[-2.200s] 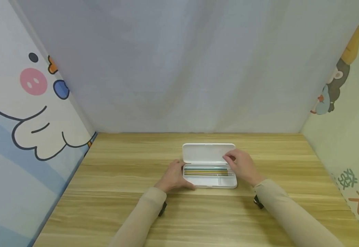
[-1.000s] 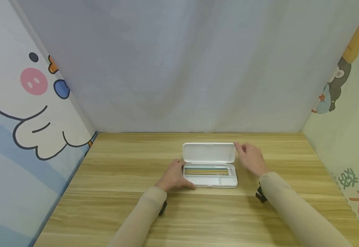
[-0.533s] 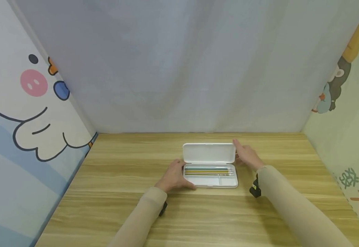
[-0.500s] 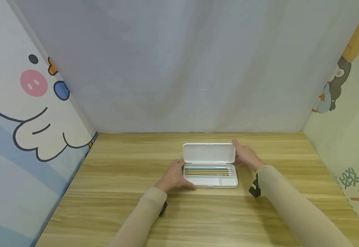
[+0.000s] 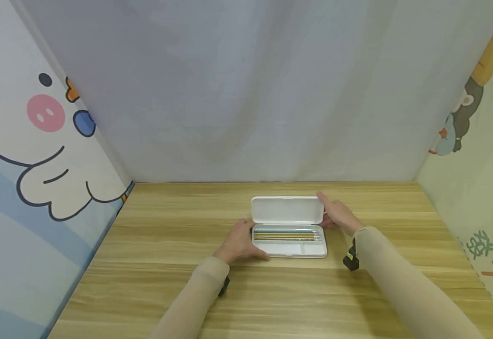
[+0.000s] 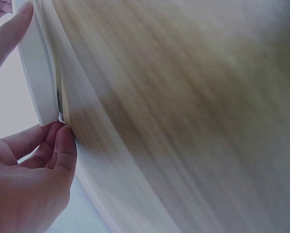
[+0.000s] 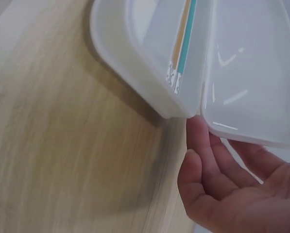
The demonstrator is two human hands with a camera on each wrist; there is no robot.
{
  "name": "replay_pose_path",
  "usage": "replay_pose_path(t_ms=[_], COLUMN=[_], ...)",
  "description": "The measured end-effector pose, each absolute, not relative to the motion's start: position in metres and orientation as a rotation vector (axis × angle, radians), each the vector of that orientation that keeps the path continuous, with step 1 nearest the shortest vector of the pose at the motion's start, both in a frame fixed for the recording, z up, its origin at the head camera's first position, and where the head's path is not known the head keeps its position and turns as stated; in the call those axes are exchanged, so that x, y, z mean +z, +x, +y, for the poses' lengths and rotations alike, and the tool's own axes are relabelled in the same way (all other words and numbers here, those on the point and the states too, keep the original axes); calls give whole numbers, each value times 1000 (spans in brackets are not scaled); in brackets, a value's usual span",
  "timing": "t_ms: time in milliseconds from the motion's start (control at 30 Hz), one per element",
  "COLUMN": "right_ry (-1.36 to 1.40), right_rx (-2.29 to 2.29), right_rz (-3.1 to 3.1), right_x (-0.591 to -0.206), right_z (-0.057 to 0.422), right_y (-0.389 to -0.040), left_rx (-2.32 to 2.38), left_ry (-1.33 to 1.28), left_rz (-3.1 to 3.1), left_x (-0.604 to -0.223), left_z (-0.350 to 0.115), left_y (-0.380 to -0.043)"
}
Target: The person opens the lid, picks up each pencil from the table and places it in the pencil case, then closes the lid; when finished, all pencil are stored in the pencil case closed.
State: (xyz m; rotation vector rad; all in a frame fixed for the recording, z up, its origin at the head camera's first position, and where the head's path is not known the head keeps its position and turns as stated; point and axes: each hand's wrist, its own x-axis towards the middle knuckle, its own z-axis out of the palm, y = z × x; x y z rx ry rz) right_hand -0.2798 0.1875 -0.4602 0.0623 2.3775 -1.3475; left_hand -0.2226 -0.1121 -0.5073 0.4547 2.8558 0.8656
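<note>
A white pencil case [image 5: 273, 248] lies open on the wooden table, its lid [image 5: 286, 211] tipped back. Several pencils [image 5: 286, 235], yellow and teal, rest in the long back compartment. My left hand [image 5: 238, 242] holds the case's left end, thumb at the front edge and fingers round the back corner. At the right end is my right hand [image 5: 338, 215], one digit up at the lid's top right corner. In the right wrist view, bent fingers [image 7: 198, 138] touch the case by the hinge corner, and part of the hand is hidden behind the lid.
A wooden table [image 5: 144, 282] spreads around the case. Beyond its back edge hangs a pale grey curtain [image 5: 246, 94]. Printed panels stand at both sides, with a white cartoon character [image 5: 13, 117] on the left.
My right hand has moved from the lid's inner right side out to its right edge, and its raised digit has shifted slightly left over the corner. Left hand, case and pencils stay put.
</note>
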Motion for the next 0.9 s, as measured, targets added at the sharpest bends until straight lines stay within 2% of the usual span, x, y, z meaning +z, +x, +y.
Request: replay_pose_path(t_ms=[367, 900], right_ry=[-75, -192], right_rx=[-1521, -1532], right_rz=[2175, 2106], right_x=[-462, -464], right_z=[199, 208], right_y=[-279, -273], left_rx=[855, 823], left_ry=[432, 440], left_rz=[2874, 2865], left_x=[-510, -511], left_z=[-111, -113], left_y=[-224, -224])
